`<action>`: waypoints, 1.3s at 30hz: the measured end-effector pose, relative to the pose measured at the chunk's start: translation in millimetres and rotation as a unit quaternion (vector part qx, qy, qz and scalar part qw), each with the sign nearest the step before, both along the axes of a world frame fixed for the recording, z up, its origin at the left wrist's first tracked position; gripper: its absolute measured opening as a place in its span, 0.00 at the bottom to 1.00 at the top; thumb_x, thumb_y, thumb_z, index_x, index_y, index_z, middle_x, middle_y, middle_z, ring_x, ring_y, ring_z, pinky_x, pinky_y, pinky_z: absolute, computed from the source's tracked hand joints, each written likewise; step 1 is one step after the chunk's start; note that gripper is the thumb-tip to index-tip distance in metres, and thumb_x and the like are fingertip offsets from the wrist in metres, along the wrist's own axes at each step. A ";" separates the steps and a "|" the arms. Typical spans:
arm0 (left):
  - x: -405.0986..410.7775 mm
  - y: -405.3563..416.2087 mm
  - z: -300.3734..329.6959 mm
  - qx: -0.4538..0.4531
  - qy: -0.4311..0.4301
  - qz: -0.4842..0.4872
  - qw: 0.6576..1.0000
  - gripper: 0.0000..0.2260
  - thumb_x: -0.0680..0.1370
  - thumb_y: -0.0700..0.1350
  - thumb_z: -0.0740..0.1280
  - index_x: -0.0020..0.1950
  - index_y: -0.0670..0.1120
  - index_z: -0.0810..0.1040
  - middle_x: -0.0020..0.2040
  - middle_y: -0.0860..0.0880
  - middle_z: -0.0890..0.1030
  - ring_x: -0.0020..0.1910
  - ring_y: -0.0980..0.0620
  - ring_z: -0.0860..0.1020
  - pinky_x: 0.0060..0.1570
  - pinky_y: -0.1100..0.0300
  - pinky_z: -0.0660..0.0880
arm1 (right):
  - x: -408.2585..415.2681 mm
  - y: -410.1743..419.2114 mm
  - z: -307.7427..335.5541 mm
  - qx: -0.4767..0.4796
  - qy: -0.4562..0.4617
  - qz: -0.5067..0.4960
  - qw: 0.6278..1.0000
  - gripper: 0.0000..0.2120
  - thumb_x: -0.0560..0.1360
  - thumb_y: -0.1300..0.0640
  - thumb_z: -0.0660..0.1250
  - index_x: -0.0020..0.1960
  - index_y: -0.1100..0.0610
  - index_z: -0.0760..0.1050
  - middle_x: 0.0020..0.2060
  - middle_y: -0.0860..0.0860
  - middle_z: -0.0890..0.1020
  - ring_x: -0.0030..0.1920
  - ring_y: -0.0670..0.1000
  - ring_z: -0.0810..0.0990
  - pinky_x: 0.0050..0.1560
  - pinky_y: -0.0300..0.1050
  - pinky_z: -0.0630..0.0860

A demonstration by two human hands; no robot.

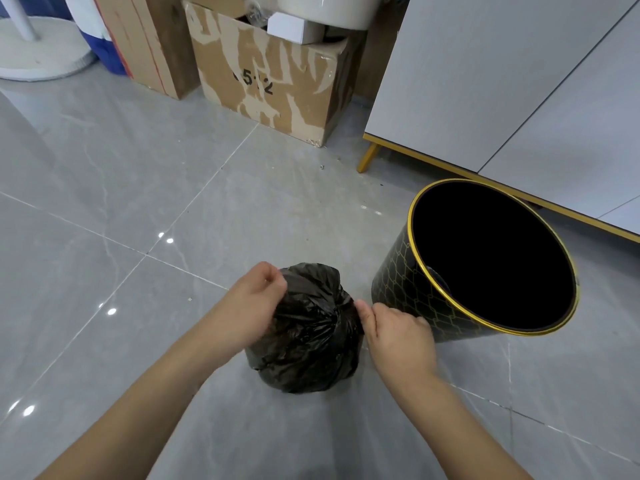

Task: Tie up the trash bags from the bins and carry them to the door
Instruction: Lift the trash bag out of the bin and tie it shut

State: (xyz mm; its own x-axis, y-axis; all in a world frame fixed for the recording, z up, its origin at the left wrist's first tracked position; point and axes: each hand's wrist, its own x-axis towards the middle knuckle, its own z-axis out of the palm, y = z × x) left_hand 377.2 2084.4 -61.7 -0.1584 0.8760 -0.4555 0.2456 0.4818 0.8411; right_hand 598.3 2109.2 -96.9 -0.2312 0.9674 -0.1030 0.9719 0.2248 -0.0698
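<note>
Grey tile floor (104,174), black trash bag (308,348) pinched between both hands (254,303)

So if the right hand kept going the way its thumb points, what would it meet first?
The right hand points left, into the black trash bag, whose gathered top it already pinches. Beyond that, probably the left hand, though depth is unclear.

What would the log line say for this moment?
step: tying bag | bag: on floor, out of bin | left hand: pinching bag top | right hand: pinching bag top | door: not in view
</note>
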 end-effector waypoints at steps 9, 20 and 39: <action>-7.4 -13.5 -1.4 0.013 0.264 -0.235 0.935 0.24 0.75 0.62 0.64 0.29 0.46 0.66 0.32 0.49 0.74 0.30 0.51 0.73 0.33 0.57 0.66 | -0.9 -1.8 -5.9 -0.022 0.045 0.017 0.999 0.29 0.79 0.36 0.38 0.32 0.51 0.66 0.28 0.48 0.76 0.34 0.54 0.77 0.46 0.49 0.71; -30.1 -1.9 -30.8 -0.071 -0.099 0.141 0.982 0.06 0.73 0.38 0.65 0.39 0.37 0.79 0.26 0.48 0.69 0.28 0.48 0.68 0.29 0.58 0.61 | 38.3 -2.5 -16.5 -0.128 0.212 0.127 0.960 0.26 0.75 0.30 0.49 0.29 0.49 0.59 0.25 0.43 0.70 0.28 0.44 0.69 0.32 0.33 0.61; 8.9 -34.0 -60.1 0.306 0.283 -0.215 0.883 0.16 0.78 0.50 0.63 0.32 0.45 0.70 0.35 0.55 0.72 0.37 0.52 0.71 0.42 0.55 0.69 | 29.3 -13.2 2.6 -0.567 0.412 -0.316 0.639 0.25 0.77 0.35 0.57 0.37 0.55 0.72 0.25 0.48 0.63 0.25 0.47 0.57 0.23 0.38 0.55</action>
State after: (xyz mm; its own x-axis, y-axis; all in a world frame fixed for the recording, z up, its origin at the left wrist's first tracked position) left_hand 386.1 2050.4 -121.8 0.1987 0.9652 0.1702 0.7602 -0.2614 0.5949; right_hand 627.6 2096.1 -94.3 -0.2582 0.3047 -0.9168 0.3721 -0.8444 -0.3854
